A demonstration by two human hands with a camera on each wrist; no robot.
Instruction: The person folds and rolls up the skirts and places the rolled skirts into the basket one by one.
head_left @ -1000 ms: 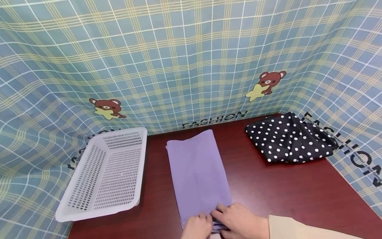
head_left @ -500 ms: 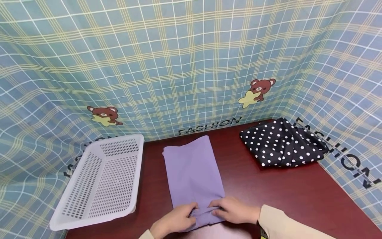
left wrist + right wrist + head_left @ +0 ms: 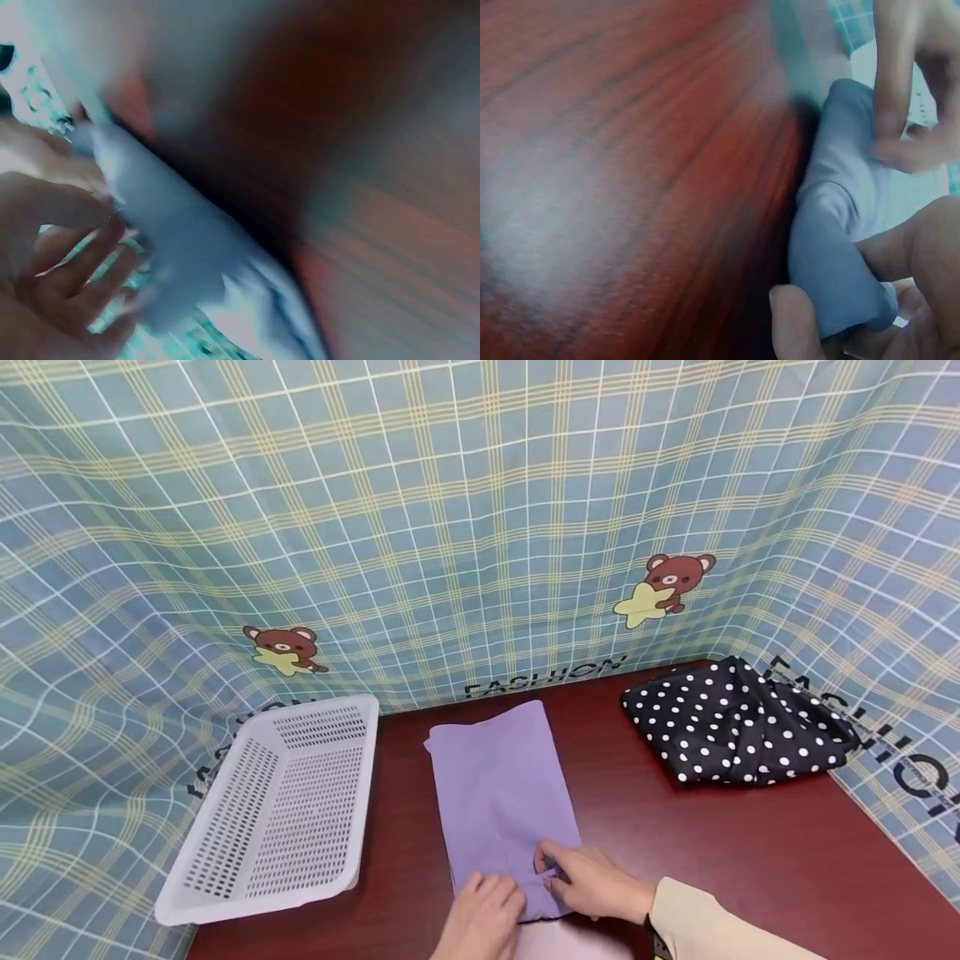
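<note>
At the near edge of the dark red wooden surface [image 3: 675, 860], the left hand [image 3: 483, 922] and the right hand [image 3: 592, 885] both curl their fingers [image 3: 889, 82] round the near hem of the folded purple cloth [image 3: 502, 793], pinching it where the layers bunch. The cloth lies flat in a long strip running away from the person; it looks thin, soft and light, likely to sag and slide on the smooth wood, so the doubled hem seems the firmest place to hold. Farther off stand a stiff white perforated plastic basket [image 3: 277, 810] on the left and a limp black polka-dot garment [image 3: 735, 727] on the right, before a checked cloth backdrop [image 3: 450, 527].
</note>
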